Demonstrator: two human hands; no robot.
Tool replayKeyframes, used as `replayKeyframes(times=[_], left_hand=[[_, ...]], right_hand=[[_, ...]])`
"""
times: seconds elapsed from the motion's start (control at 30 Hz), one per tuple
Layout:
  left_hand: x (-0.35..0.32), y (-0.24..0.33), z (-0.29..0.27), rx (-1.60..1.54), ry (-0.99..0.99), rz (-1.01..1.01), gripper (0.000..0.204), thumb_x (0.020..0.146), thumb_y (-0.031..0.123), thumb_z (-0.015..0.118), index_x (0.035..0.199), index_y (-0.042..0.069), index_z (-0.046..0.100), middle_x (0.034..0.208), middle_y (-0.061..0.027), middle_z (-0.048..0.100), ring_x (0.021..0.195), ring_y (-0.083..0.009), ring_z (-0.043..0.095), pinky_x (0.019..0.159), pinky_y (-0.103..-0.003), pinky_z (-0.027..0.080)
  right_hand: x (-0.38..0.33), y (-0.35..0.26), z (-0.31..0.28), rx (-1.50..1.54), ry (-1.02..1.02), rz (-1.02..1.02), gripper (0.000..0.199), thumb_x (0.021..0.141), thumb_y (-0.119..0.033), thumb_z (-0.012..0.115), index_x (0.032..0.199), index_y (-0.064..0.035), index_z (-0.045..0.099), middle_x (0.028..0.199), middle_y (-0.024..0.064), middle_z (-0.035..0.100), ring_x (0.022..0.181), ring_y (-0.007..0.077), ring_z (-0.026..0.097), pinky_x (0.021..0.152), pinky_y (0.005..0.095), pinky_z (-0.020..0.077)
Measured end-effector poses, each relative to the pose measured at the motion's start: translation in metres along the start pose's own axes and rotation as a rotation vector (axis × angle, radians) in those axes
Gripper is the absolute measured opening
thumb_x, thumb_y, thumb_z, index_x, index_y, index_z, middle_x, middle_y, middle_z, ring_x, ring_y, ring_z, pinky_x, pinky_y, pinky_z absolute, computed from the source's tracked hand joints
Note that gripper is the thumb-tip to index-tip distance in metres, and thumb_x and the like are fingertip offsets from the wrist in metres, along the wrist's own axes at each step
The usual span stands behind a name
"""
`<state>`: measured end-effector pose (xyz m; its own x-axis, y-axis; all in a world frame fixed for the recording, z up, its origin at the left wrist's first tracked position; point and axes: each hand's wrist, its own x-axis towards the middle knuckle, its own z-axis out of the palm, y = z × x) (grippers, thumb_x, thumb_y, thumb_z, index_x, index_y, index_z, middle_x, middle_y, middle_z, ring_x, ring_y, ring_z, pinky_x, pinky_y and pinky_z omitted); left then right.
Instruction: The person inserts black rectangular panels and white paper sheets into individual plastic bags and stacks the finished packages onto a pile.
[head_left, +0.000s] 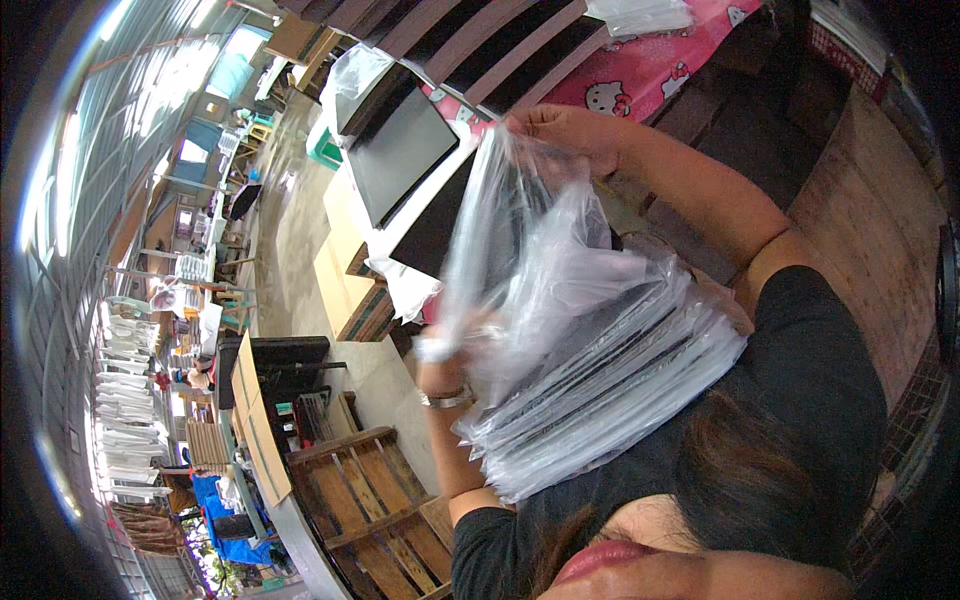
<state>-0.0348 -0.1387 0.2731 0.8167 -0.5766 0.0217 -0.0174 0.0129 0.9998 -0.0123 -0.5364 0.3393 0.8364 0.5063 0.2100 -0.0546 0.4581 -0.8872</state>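
A clear plastic bag (545,245) is stretched between my two hands, blurred by motion. Its far edge is pinched by my right hand (550,135), whose fingers are curled closed. My left hand (458,350), with a silvery band on the wrist, is at the bag's near left side; its fingers are smeared, but the film runs taut to it. A thick stack of clear plastic bags (610,390) lies against my chest, below the held bag. Beyond the bag, flat black panels (405,150) with white wrapping rest beside my right hand.
Long dark slats (480,35) lie on a pink patterned cloth (640,85) at the far side. Cardboard boxes (350,285) stand to the left. A wooden pallet (375,500) lies at lower left. White items hang in the workshop farther left.
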Motion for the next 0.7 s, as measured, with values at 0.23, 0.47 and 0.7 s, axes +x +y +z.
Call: replayKeyframes(times=[0.23,0.47,0.7], left_hand=[[0.005,0.017,0.011,-0.077,-0.005,-0.01,0.045,0.08,0.035,0.058,0.109,0.001,0.055,0.109,-0.0127,0.059,0.096,-0.0249,0.057,0.083,-0.038,0.046],[0.029,0.012,-0.025,-0.452,0.361,0.19,0.039,0.079,0.026,0.054,0.106,-0.003,0.059,0.102,-0.0174,0.063,0.094,-0.0259,0.06,0.081,-0.036,0.048],[0.096,0.007,-0.011,0.11,0.827,0.226,0.002,0.084,0.003,0.052,0.086,0.003,0.053,0.068,0.0031,0.047,0.056,-0.0063,0.04,0.05,-0.023,0.033]], right_hand=[[-0.008,0.02,-0.025,0.024,-0.093,-0.343,0.026,0.077,-0.008,0.068,0.1,-0.0036,0.057,0.087,0.0056,0.062,0.075,0.0151,0.063,0.073,0.0284,0.0509],[-0.006,0.006,-0.008,0.071,0.142,-0.127,0.029,0.084,-0.011,0.058,0.112,-0.0069,0.054,0.073,-0.002,0.053,0.06,0.0116,0.053,0.057,0.0223,0.0455],[0.026,0.042,-0.021,-1.273,0.599,-0.322,0.059,0.076,-0.004,0.054,0.132,-0.0153,0.044,0.092,0.0105,0.051,0.083,0.0215,0.056,0.073,0.0304,0.048]])
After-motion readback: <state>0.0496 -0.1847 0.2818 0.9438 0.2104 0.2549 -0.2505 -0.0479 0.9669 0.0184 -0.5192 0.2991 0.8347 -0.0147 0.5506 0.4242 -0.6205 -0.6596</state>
